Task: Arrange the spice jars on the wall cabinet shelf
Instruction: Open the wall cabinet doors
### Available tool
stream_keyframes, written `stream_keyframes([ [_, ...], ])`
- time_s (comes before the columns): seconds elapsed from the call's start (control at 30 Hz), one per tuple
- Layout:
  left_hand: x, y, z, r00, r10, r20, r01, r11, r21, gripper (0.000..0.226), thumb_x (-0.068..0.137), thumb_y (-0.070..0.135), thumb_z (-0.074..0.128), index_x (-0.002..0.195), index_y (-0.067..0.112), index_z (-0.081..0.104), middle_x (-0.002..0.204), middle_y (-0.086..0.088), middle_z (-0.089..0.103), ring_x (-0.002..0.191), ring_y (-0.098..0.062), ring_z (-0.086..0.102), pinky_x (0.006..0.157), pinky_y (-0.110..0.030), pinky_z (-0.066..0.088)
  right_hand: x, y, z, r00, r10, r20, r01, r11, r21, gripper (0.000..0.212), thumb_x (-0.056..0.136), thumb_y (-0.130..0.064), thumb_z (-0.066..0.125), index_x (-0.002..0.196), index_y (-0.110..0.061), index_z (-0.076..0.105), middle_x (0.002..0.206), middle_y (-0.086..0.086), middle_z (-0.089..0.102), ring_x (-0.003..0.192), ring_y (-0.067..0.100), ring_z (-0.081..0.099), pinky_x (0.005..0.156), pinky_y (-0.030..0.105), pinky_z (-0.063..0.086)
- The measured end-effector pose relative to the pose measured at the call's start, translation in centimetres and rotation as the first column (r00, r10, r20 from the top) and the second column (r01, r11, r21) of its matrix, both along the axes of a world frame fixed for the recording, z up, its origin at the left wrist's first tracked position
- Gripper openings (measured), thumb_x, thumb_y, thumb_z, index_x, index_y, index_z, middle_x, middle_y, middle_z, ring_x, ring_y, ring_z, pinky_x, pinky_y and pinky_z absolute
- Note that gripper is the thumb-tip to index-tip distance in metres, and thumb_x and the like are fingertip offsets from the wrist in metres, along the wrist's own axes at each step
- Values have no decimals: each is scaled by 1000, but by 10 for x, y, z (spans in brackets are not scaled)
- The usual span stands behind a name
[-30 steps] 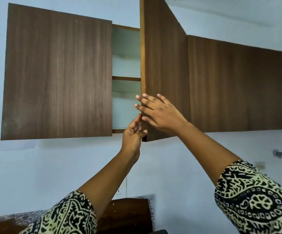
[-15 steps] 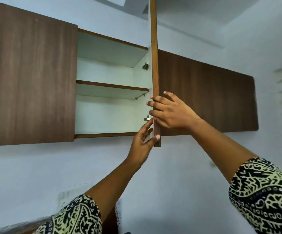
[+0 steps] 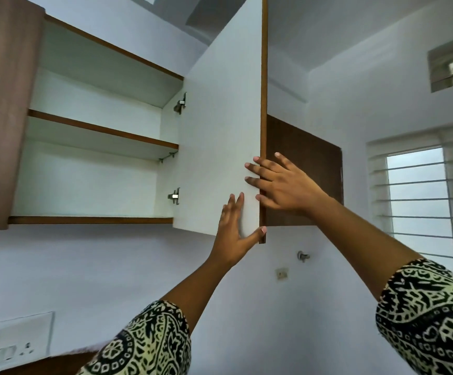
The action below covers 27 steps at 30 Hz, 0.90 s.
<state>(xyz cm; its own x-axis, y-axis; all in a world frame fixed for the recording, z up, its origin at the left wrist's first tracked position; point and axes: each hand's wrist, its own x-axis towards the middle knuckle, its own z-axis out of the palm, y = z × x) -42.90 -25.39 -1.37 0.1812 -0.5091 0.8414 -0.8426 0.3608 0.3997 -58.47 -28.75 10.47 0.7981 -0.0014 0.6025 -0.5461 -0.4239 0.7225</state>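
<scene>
The wall cabinet stands open, showing a white interior with a middle shelf [image 3: 100, 129] and a bottom shelf [image 3: 90, 220]. No spice jar is in view. Its door [image 3: 220, 131] is swung out toward me, white inner face showing. My left hand [image 3: 233, 234] presses flat against that inner face near the lower corner, with the thumb at the bottom edge. My right hand [image 3: 282, 185] reaches from the outer side, its fingers hooked over the door's free edge.
A closed brown door [image 3: 0, 117] covers the cabinet's left part, and another closed brown door [image 3: 304, 163] lies behind the open one. A window with bars [image 3: 423, 198] is at right. A tap [image 3: 302, 256] and a socket panel [image 3: 11, 342] are on the wall below.
The door has swung much wider, from nearly edge-on to showing its white inner face. Both hands stayed on its free edge. My view has turned to the right, toward the window.
</scene>
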Motion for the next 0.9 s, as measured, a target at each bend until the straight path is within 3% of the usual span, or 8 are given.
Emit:
stream_keyframes([
  [0.07,-7,-18,0,998,58,16,-58,998,10,96,77,65,53,149,36,-3,160,9,-10,148,-22,-4,117,-50,10,-6,-15,2,999,-38,-21,38,999,22,66,91,-53,9,146,-25,31,157,3,20,147,23,11,117,47,3],
  [0.17,-17,-44,0,989,140,52,-141,990,22,100,72,73,46,149,35,-5,160,7,-12,148,-24,-5,118,-54,10,-14,-34,3,988,-139,-72,142,989,43,61,96,-54,19,150,-27,11,160,-1,2,148,20,-5,117,45,-6],
  [0.4,-22,-72,-5,955,288,71,-286,958,-33,111,54,95,-2,146,34,-11,159,3,-15,147,-26,-8,115,-53,5,-11,-53,3,989,-131,-70,136,988,74,62,96,-53,22,150,-27,6,160,-1,-1,147,20,-8,118,43,-6],
  [0.5,-20,-65,-2,963,244,117,-247,969,13,113,50,98,3,143,38,-17,158,3,-19,147,-24,-12,116,-51,2,-9,-49,1,994,-109,-29,111,990,85,60,97,-51,24,150,-27,12,160,-1,4,148,20,-4,118,43,-6],
  [0.57,-13,-52,3,973,160,164,-174,981,80,112,56,96,19,145,38,-16,158,5,-20,147,-23,-14,116,-48,2,-3,-39,-4,994,-110,11,109,990,84,58,97,-47,27,149,-23,18,159,2,10,148,21,0,117,43,-6],
  [0.67,19,-18,11,958,74,276,-135,969,208,95,77,70,52,149,38,-1,160,8,-8,148,-20,0,116,-48,15,20,-17,-18,989,-63,135,52,995,80,52,98,-41,30,142,-15,35,154,10,28,146,26,17,118,44,-1],
  [0.8,91,34,28,812,243,531,-404,890,210,67,86,58,53,145,35,32,157,8,23,143,-15,23,113,-43,28,79,6,-49,972,76,224,-109,984,142,44,95,-33,37,132,-10,47,141,13,47,136,29,36,118,46,7],
  [0.9,149,78,41,677,383,628,-603,778,176,52,89,52,50,137,33,44,149,7,40,136,-16,36,110,-38,29,147,24,-72,926,240,290,-336,876,347,42,92,-36,42,128,-16,51,131,6,56,125,24,47,115,41,18],
])
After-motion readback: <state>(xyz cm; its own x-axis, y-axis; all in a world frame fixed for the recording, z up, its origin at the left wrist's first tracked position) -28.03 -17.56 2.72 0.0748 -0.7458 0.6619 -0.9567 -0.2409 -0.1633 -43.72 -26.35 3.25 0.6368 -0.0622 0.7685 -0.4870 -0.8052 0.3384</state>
